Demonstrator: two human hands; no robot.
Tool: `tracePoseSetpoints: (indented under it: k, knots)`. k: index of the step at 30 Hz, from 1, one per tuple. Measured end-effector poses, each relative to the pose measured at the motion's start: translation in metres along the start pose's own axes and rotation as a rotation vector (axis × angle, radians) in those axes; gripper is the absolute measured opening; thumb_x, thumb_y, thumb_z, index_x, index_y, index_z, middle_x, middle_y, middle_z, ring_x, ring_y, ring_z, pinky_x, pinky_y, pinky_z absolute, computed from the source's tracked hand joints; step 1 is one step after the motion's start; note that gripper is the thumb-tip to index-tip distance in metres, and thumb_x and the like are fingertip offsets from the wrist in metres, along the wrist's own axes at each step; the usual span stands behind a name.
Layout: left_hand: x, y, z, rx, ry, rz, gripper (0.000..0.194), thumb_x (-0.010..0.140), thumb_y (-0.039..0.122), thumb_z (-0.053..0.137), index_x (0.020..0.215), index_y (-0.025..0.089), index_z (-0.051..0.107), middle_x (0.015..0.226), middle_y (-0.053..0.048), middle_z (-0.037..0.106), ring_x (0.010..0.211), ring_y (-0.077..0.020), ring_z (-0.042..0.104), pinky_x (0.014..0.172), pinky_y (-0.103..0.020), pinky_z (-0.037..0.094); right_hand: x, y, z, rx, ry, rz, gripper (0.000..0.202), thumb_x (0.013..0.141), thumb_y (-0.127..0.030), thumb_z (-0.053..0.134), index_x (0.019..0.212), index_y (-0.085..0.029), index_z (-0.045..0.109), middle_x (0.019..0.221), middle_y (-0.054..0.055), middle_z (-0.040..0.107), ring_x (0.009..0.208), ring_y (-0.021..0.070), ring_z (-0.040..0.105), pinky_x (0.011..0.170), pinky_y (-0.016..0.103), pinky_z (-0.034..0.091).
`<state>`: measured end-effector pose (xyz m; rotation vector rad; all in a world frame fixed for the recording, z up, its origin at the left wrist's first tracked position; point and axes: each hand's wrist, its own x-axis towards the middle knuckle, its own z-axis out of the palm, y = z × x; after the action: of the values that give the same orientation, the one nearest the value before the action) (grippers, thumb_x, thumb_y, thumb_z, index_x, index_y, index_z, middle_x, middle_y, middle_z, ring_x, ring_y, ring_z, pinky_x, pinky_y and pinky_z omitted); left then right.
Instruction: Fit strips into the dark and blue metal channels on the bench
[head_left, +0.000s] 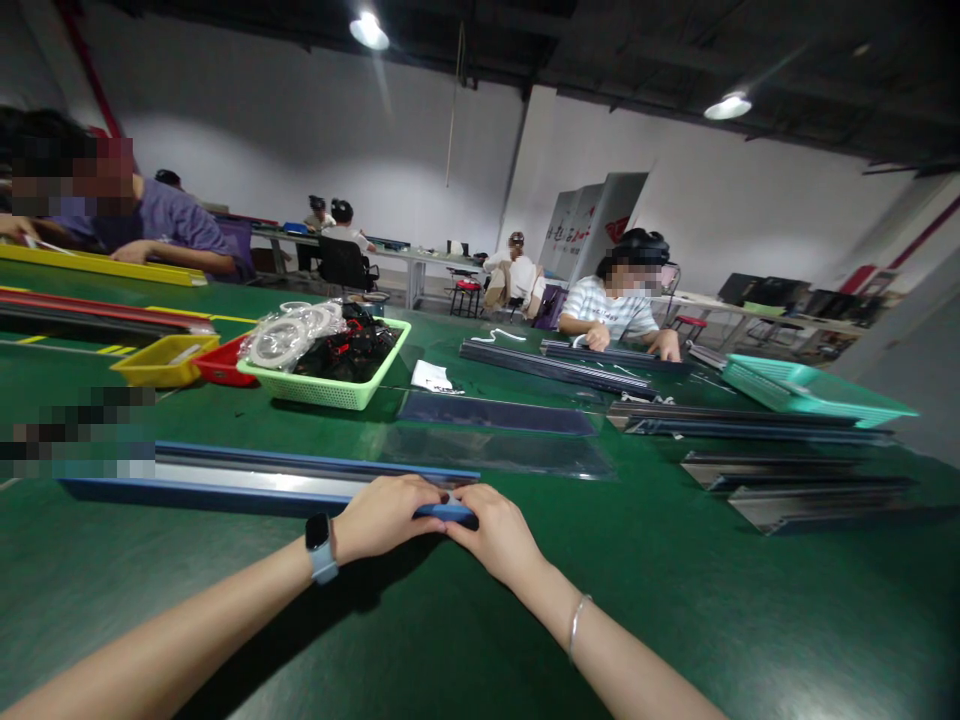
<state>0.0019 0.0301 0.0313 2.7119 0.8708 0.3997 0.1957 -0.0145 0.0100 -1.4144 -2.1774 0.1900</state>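
Observation:
A long blue channel-shaped profile with a pale inner face lies across the green table in front of me. Both of my hands are at its right end. My left hand, below a wrist with a watch, grips the near wall with thumb in front and fingers over the top. Right beside it, my right hand is closed around the end of the same profile, fingertips almost touching the left ones. Whether a small part sits between the fingertips is hidden. Beyond the profile lie flat clear plastic sheets.
Past the profile stand a light green basket of black parts and bagged white rings, a yellow tray and a red tray. Dark profiles and a turquoise basket lie right. Co-workers sit across and at left.

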Motion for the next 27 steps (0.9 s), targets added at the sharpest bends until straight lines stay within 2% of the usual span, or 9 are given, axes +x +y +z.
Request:
tracePoseSetpoints:
  k: [4, 17, 27]
  knots:
    - [0.0007, -0.0008, -0.0002, -0.007, 0.001, -0.020, 0.029, 0.085, 0.046, 0.049, 0.103, 0.026, 0.061, 0.111, 0.000, 0.064, 0.102, -0.0189, 0.058, 0.088, -0.027, 0.041, -0.0001, -0.0010, -0.0009, 0.017, 0.013, -0.013, 0.016, 0.077, -0.031, 0.064, 0.088, -0.020, 0.062, 0.094, 0.003, 0.064, 0.093, 0.0179, 0.056, 0.083, 0.028, 0.044]
    - [0.0018, 0.0005, 0.0003, 0.006, -0.002, -0.007, 0.028, 0.085, 0.044, 0.050, 0.102, 0.025, 0.062, 0.109, 0.000, 0.065, 0.102, -0.0186, 0.057, 0.089, -0.028, 0.041, 0.0027, 0.0024, 0.0027, 0.014, 0.007, 0.010, 0.024, 0.072, -0.035, 0.069, 0.088, -0.018, 0.064, 0.092, 0.004, 0.064, 0.091, 0.0189, 0.056, 0.083, 0.029, 0.045]
    - [0.0012, 0.0005, 0.0004, 0.011, 0.004, -0.017, 0.029, 0.085, 0.044, 0.051, 0.104, 0.025, 0.061, 0.110, 0.000, 0.064, 0.104, -0.0183, 0.056, 0.090, -0.028, 0.041, 0.0019, 0.0027, 0.0028, 0.022, 0.024, -0.013, 0.020, 0.074, -0.034, 0.068, 0.085, -0.019, 0.063, 0.091, 0.004, 0.063, 0.090, 0.0196, 0.056, 0.082, 0.031, 0.046]
